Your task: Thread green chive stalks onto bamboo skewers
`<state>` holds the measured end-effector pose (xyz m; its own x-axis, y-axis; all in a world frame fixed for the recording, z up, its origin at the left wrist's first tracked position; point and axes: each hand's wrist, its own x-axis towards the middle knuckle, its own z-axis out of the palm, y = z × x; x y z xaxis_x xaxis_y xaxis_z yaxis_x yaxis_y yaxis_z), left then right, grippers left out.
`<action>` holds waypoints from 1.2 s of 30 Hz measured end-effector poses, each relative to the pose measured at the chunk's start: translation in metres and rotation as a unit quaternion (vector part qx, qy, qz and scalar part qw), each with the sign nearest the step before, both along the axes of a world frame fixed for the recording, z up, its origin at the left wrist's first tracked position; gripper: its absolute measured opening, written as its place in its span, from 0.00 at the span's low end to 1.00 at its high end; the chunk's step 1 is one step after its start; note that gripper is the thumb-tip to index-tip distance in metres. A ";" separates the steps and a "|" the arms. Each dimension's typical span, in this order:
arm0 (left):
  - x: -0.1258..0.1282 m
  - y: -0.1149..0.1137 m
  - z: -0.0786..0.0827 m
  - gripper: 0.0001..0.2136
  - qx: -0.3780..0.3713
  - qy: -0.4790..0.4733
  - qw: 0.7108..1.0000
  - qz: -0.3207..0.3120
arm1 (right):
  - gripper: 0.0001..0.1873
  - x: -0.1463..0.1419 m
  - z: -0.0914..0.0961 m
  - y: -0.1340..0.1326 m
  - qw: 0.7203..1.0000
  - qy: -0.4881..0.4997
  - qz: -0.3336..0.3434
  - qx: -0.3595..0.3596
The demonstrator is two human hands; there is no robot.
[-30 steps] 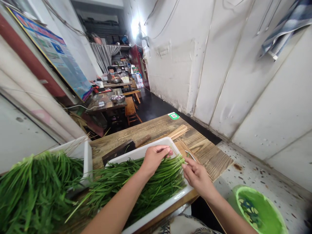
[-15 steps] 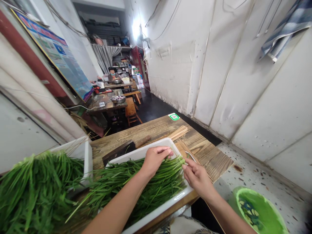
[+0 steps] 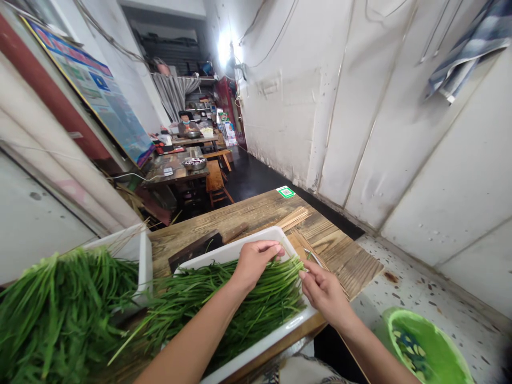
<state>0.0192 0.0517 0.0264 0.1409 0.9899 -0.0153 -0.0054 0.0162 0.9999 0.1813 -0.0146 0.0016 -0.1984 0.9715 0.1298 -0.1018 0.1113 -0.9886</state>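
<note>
A white tray (image 3: pixel 224 253) on the wooden table (image 3: pixel 256 210) holds a thick bed of green chives (image 3: pixel 240 304). My left hand (image 3: pixel 253 261) rests on the chives near the tray's far end, fingers pinched together on a few stalks. My right hand (image 3: pixel 323 289) is at the tray's right rim, fingers closed around a thin bamboo skewer (image 3: pixel 314 257) whose tip points at the chive ends. The two hands are a short gap apart.
A second white tray (image 3: pixel 136 248) heaped with chives (image 3: pixel 60 314) stands at the left. A cleaver (image 3: pixel 200 246) lies behind the tray. Bundles of bamboo skewers (image 3: pixel 294 217) lie on the table at the right. A green bucket (image 3: pixel 428 346) sits on the floor, lower right.
Both hands stay almost where they were; the fingers shift slightly on the chive ends and the skewer.
</note>
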 end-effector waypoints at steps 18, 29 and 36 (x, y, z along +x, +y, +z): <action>0.000 0.000 -0.001 0.10 0.015 0.060 0.998 0.002 | 0.22 0.000 -0.002 0.000 1.000 -0.009 0.001 0.000; -0.012 -0.005 -0.002 0.14 0.157 0.211 0.942 -0.210 | 0.28 0.000 -0.011 0.003 1.000 -0.004 -0.030 -0.008; -0.024 0.025 -0.022 0.14 0.137 0.405 0.899 -0.092 | 0.24 0.007 -0.017 -0.015 1.000 -0.011 -0.010 0.020</action>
<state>-0.0050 0.0770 0.0040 0.3552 0.9333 0.0534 0.7038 -0.3046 0.6418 0.1879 -0.0297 -0.0152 -0.1818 0.9694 0.1651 -0.0777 0.1533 -0.9851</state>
